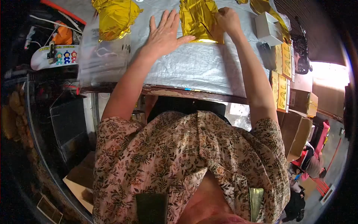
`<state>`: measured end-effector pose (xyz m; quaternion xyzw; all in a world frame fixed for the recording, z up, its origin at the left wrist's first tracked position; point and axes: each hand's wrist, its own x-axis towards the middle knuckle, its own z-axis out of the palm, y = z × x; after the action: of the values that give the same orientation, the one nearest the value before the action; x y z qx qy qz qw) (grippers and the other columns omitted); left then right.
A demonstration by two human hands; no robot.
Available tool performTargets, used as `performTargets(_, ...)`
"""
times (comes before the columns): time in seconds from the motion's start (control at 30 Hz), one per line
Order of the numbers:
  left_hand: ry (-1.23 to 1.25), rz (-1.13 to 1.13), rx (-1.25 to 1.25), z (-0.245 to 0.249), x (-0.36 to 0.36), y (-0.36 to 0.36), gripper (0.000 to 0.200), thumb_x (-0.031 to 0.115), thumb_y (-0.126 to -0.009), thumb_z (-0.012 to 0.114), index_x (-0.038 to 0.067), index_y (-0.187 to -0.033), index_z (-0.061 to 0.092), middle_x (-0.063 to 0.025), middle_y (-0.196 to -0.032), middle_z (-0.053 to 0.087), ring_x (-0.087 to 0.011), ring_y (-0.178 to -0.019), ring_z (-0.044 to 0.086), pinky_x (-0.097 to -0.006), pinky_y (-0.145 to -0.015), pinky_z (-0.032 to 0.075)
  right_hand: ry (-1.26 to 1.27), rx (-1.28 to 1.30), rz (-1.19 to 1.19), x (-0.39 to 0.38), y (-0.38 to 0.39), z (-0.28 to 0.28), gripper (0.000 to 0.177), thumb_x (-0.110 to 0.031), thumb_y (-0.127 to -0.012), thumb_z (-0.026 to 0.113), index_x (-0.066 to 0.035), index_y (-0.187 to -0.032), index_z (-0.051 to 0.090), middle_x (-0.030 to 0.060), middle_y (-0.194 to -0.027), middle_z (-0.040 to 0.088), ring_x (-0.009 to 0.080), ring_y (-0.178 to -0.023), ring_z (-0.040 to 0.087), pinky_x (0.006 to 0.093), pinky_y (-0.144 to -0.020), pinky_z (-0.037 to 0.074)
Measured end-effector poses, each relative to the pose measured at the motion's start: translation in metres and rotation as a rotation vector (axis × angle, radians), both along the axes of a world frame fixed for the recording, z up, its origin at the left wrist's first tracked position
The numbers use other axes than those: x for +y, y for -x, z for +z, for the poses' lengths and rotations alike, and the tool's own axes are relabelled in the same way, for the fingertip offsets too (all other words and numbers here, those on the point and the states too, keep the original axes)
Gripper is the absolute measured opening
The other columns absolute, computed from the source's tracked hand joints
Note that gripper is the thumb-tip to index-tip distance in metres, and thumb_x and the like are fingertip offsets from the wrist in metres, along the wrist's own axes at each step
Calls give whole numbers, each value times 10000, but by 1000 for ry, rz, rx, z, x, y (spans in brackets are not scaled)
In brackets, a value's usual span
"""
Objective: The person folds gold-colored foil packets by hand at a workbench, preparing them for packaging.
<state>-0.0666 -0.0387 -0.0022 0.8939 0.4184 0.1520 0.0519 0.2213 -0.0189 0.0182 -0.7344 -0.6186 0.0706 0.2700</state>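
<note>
A shiny gold foil piece [199, 20] lies on the silvery covered table [194, 67] at the top centre. My left hand [164, 35] rests flat with its fingers spread, the thumb reaching the foil's lower left edge. At the foil's right edge, my right hand [228, 21] is closed, its fingers bent together against the foil. Another crumpled gold foil piece [116, 20] lies to the left of my left hand, partly over clear plastic sheets [102, 56].
On the right stand a small white box [267, 28], a dark object [267, 56] and yellow lettered boxes [282, 61]. More gold foil [263, 9] lies behind. A skateboard-like printed board [56, 56] is at the left. Open cardboard boxes [298, 136] stand below the table's right side.
</note>
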Motion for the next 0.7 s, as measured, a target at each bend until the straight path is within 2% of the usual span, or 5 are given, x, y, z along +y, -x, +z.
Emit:
performTargets(0.2,17,-1,-42,-5,2,-1,1122,820,-914,471,-28,-1618,260,-180,-1716,206,-310,-1611,95,-640,-1253,3,298,317,-133,25,-3,22,268,-201,-805,830,34,-930,795,77,-807,749,150,-658,657,349,-596,537)
performTargets(0.47,28,14,-68,-2,3,-2,1178,806,-879,559,-32,-1629,209,-204,-1705,219,-318,-1610,93,-597,-1270,44,304,664,65,21,-25,29,217,-154,-884,788,-1,-1039,779,58,-892,752,139,-757,681,294,-701,548)
performTargets(0.6,124,83,-363,14,10,-4,1267,631,-801,794,-74,-1618,131,-244,-1572,439,-384,-1491,362,-530,-1259,171,218,1161,321,-1,-23,48,175,-68,-876,777,-42,-1049,768,53,-992,763,144,-883,696,275,-800,541)
performTargets(0.67,276,81,-627,8,22,-4,1197,458,-757,892,-27,-1614,212,-195,-1362,657,-362,-1298,587,-438,-1142,419,150,1097,340,-27,-2,77,224,-107,-930,730,-14,-1133,712,69,-1091,746,184,-986,693,326,-902,525)
performTargets(0.7,273,75,-624,13,27,-2,1197,458,-757,892,-27,-1614,212,-195,-1362,657,-362,-1298,587,-438,-1142,419,86,1032,359,-38,5,89,285,-145,-984,682,15,-1218,656,85,-1190,728,225,-1089,690,377,-1003,510)
